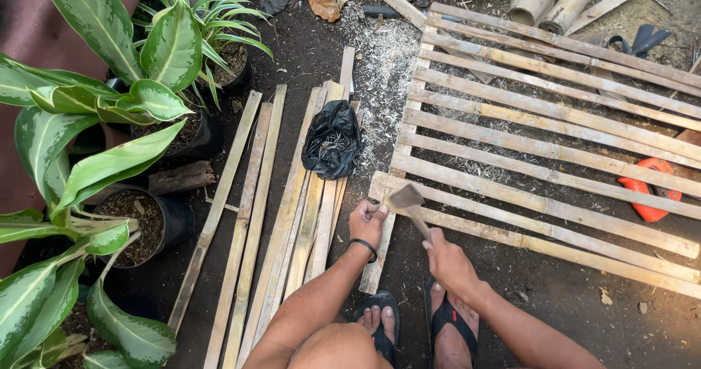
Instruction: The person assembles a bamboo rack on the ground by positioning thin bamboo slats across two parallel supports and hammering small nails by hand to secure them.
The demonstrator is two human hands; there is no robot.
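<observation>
At far left we see potted plants (109,150), then loose bamboo slats (270,215) and a black plastic bag (332,139). Our left hand (366,223) pinches the bamboo lattice (555,150) corner; our right hand (447,261) clamps a hammer (409,202). Most slats look fixed, the corner unfinished.

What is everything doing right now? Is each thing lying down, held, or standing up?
Hammer: held up over the slat frame, in the right hand.
Left hand: pressing on the frame's side rail.
Bamboo slat frame: lying flat on the ground.
Loose bamboo strips: lying side by side.
Black plastic bag: crumpled, resting on the strips.
Potted plants: standing upright.
</observation>
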